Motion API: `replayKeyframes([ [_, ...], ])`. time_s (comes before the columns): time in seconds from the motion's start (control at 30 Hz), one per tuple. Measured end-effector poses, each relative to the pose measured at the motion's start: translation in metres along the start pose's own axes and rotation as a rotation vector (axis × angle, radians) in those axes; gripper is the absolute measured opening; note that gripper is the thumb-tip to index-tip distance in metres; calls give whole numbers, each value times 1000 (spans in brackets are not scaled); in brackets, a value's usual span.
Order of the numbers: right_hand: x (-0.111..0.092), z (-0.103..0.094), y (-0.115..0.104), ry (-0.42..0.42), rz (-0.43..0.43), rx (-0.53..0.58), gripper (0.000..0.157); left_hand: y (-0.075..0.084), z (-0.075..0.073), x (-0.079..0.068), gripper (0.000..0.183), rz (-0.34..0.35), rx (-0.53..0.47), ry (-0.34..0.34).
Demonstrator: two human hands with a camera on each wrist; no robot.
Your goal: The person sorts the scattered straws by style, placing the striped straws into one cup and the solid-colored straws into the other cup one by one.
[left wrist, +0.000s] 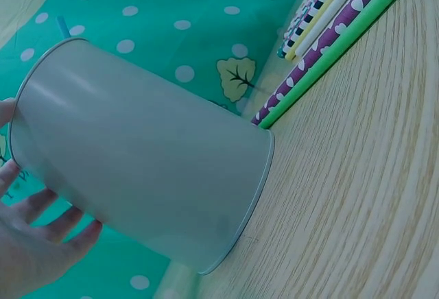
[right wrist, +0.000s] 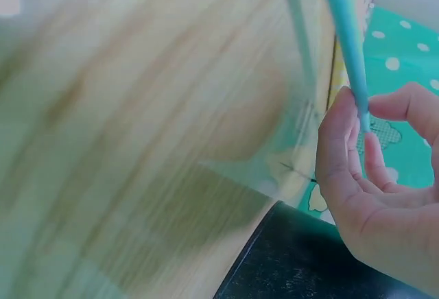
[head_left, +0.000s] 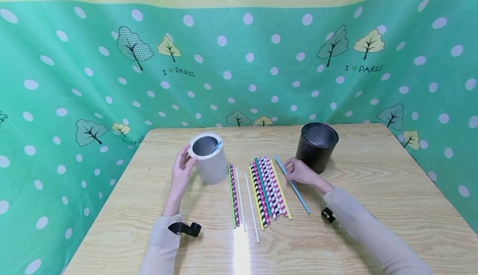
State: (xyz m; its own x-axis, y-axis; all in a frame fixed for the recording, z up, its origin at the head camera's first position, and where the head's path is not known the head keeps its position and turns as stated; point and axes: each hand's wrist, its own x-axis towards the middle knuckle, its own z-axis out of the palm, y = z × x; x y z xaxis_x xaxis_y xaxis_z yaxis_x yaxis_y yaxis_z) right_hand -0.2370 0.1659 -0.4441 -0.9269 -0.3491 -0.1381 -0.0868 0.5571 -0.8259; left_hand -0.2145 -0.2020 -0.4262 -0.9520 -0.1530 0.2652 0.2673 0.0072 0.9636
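My left hand [head_left: 181,168] holds the side of a white can [head_left: 211,169], its thumb and fingers spread around the left side near the rim. The can stands upright, and a blue straw [head_left: 217,147] pokes out of it. In the left wrist view the fingertips [left wrist: 86,234] lie against the can's wall. My right hand [head_left: 300,172] pinches another blue straw [head_left: 300,194] between thumb and fingers. In the right wrist view this straw [right wrist: 345,28] runs up from the fingertips, with its reflection on the tabletop beside it.
A black can [head_left: 317,148] stands upright just behind the right hand. Several patterned paper straws [head_left: 267,188] lie side by side mid-table. Left of them are a green straw [head_left: 232,200], a purple dotted straw [head_left: 235,194] and two white straws [head_left: 252,208]. A polka-dot curtain [head_left: 239,80] hangs behind the table.
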Motion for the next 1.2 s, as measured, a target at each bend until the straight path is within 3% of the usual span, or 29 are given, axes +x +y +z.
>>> replayKeyframes([
  [0.2,0,-3,-5,12,75,149,42,0,-1,0,50,-14,-7,-13],
  [0.57,-3,-9,-25,58,95,300,45,0,0,0,50,-16,-21,-11],
  [1.2,-2,-9,-73,139,-23,426,43,1,1,0,50,0,-1,-1],
])
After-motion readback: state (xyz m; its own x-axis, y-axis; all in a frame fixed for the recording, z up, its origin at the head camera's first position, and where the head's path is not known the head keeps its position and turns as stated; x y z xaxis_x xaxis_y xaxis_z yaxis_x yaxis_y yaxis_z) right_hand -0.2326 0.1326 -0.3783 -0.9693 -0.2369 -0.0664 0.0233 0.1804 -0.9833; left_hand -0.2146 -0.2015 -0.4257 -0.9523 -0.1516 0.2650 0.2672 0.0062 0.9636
